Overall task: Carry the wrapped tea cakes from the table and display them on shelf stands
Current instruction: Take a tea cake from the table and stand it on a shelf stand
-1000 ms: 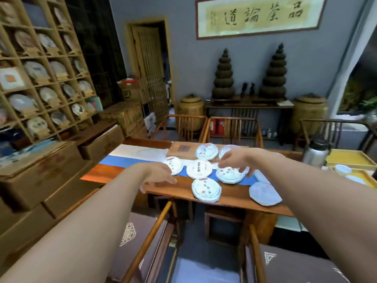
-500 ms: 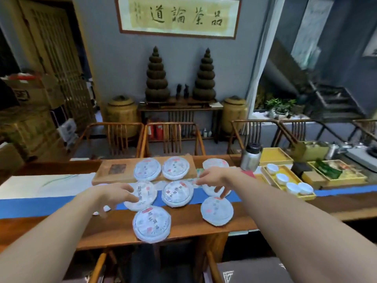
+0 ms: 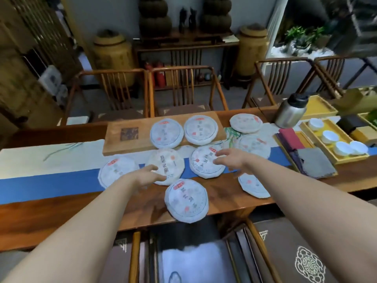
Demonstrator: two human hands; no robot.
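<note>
Several round tea cakes in white printed paper lie on the long wooden table (image 3: 51, 207). Two rest on a wooden board (image 3: 126, 144) at the back. My left hand (image 3: 149, 176) hovers open, fingers spread, over the near edge of the middle-left cake (image 3: 169, 166). My right hand (image 3: 230, 160) reaches open over the right edge of the centre cake (image 3: 202, 164). The nearest cake (image 3: 186, 199) overhangs the table's front edge. No shelf stands are in view. Neither hand holds anything.
A blue and white runner (image 3: 40, 180) crosses the table. At the right stand a steel flask (image 3: 290, 113), yellow trays with white cups (image 3: 330, 137) and a dark folded cloth (image 3: 314, 164). Wooden chairs (image 3: 183, 86) line the far side; cushioned seats (image 3: 295, 252) sit below me.
The view has swung right and down, away from the wall shelf, and closer to the table. Both hands have stretched forward over the cakes.
</note>
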